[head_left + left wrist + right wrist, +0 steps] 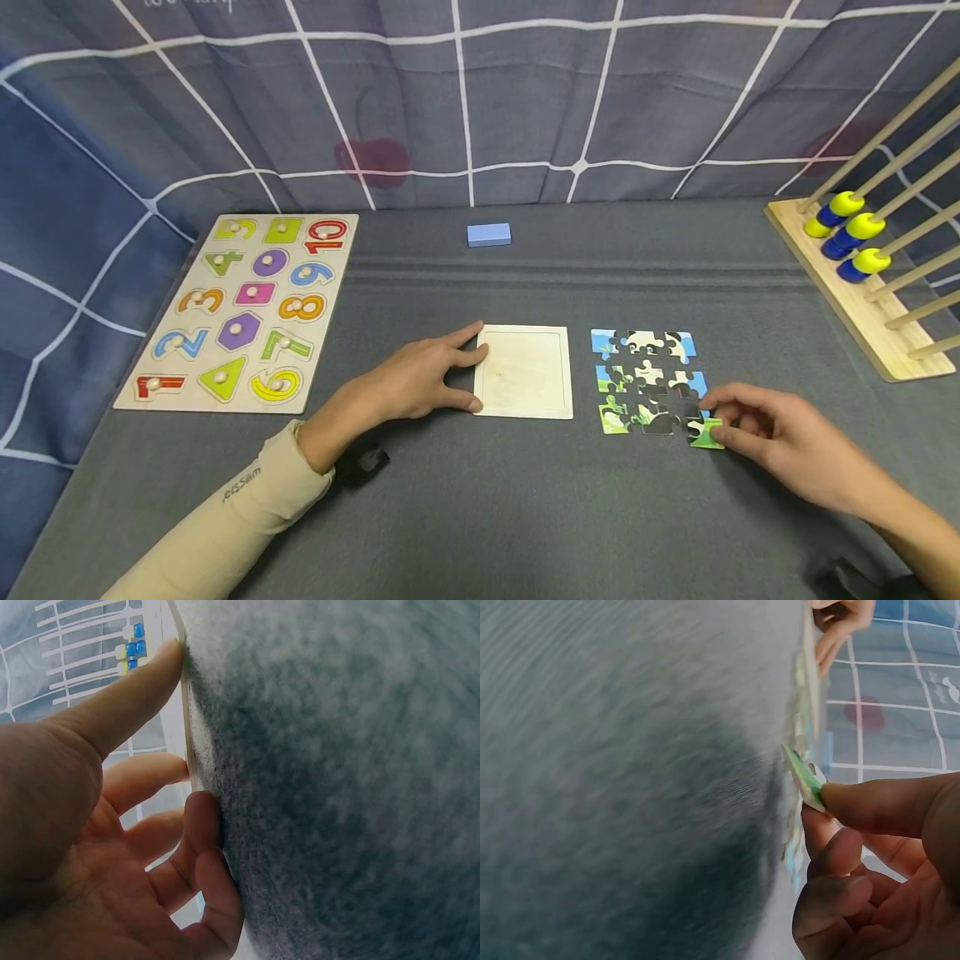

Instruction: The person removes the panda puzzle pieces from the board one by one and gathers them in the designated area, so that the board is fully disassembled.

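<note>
A square wooden puzzle tray [525,372] with a raised rim lies bare on the table. At its left edge rests my left hand [423,377], thumb near the lower corner and fingertips along the side. Right of the tray, several jigsaw pieces [643,379] with panda, sky and grass pictures lie in loose rows. My right hand [795,446] pinches a green-and-black corner puzzle piece [705,433] between thumb and finger, at the lower right of the rows. In the right wrist view this puzzle piece [804,780] is tilted on edge, its green face toward the thumb.
A wooden number-and-shape peg board [255,312] lies at the left. Toward the back sits a blue block [488,235]. A bead counting rack [858,292] with yellow and blue beads stands at the right. Gridded cloth [525,100] hangs behind the table.
</note>
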Demonstrator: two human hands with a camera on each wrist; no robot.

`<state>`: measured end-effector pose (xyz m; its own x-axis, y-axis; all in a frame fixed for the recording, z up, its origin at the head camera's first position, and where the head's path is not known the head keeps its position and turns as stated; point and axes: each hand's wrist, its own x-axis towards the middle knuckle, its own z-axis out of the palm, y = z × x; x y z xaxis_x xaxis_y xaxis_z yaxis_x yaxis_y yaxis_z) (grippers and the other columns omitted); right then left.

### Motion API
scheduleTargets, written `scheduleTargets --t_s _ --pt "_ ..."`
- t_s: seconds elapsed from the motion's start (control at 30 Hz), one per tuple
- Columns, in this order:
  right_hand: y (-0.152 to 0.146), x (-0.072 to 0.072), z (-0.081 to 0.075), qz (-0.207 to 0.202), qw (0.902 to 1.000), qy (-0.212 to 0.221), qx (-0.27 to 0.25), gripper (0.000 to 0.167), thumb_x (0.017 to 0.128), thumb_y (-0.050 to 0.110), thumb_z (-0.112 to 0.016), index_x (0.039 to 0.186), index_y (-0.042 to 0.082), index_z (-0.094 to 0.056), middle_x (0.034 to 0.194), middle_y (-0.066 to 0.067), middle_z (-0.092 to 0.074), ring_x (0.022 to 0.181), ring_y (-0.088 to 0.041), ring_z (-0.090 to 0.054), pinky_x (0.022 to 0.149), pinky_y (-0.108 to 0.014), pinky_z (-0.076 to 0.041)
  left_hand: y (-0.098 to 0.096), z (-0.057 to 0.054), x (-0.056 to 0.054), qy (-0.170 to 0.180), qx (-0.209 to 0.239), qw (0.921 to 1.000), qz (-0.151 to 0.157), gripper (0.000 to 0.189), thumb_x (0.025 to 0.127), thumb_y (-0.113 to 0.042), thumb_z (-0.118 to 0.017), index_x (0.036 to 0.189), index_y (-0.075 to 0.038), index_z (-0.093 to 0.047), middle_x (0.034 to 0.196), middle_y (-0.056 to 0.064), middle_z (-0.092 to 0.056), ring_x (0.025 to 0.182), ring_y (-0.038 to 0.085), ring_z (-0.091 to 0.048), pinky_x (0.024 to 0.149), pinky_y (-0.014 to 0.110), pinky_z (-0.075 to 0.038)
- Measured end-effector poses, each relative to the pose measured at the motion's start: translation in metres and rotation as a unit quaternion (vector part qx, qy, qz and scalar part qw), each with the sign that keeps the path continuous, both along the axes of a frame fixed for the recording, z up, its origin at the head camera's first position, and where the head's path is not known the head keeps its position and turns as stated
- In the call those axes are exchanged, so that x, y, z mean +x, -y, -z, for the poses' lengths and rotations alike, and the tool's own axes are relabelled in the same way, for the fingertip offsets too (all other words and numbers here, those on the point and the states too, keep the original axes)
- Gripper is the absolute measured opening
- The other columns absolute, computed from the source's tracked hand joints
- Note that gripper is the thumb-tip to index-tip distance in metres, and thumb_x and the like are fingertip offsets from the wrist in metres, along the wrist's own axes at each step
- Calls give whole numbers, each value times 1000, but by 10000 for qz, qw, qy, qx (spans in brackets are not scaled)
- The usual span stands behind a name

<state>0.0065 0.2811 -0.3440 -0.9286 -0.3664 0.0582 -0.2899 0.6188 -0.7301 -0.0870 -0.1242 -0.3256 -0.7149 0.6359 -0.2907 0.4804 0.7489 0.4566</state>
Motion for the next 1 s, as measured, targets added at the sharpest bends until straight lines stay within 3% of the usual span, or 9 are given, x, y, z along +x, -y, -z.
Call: scheduleTargets --t_s 0.27,0.6,1.0 --pt "5 1 7 129 9920 -949 826 36 76 -5 -80 103 16 -68 72 18 -50 59 0 -43 52 -17 -32 1 0 1 3 -6 10000 -12 75 86 -39 -76 148 -10 -45 162 9 -20 139 33 -37 108 50 -33" --pt "6 -1 8 367 9903 -817 1061 31 80 3 -80 106 15 -68 74 16 -49 60 -1 -42 53 -18 -31 0 0 1 51 -30 10000 -65 75 86 -39 -76 149 -11 -45 162 8 -20 139 33 -37 108 51 -33" --pt "5 -1 11 231 9904 -930 992 33 80 2 -80 107 15 -68 78 15 -49 63 -1 -43 55 -18 -32 0 1 1 26 32 10000 -60 75 86 -39 -77 148 -11 -45 162 8 -20 139 33 -37 108 51 -33"
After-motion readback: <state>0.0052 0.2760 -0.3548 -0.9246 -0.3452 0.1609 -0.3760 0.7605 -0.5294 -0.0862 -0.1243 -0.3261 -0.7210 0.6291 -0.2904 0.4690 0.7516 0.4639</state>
